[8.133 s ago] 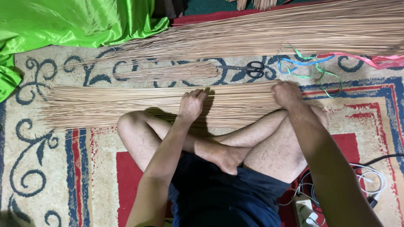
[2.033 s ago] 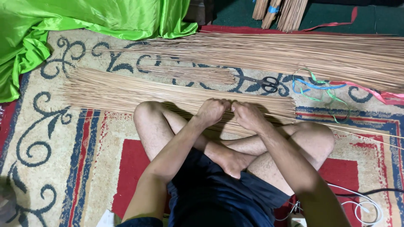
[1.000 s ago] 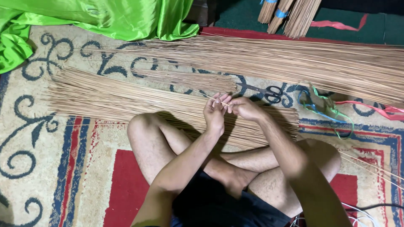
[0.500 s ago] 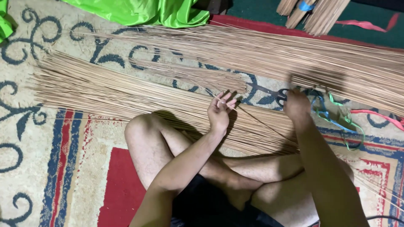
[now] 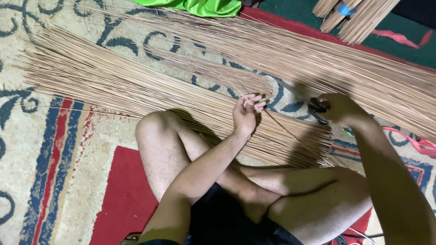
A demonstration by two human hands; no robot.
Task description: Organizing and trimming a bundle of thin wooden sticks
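I sit cross-legged on a patterned carpet [image 5: 54,149]. A long flat pile of thin tan sticks [image 5: 136,90] lies across it in front of my knees. My left hand [image 5: 246,113] is raised over the pile and pinches a few thin sticks between thumb and fingers; one stick runs from it down to the right. My right hand [image 5: 338,109] has reached right and closes on black-handled scissors [image 5: 318,110] lying at the pile's right end.
A second, larger spread of sticks [image 5: 345,68] lies farther back. Bundled sticks [image 5: 359,16] rest at the top right on green floor. Green cloth [image 5: 200,7] sits at the top edge. Coloured ribbons [image 5: 411,140] trail at the right.
My hands were together at the pile's middle a second ago. The right hand has moved off to the right onto the scissors while the left keeps its pinch on the sticks.
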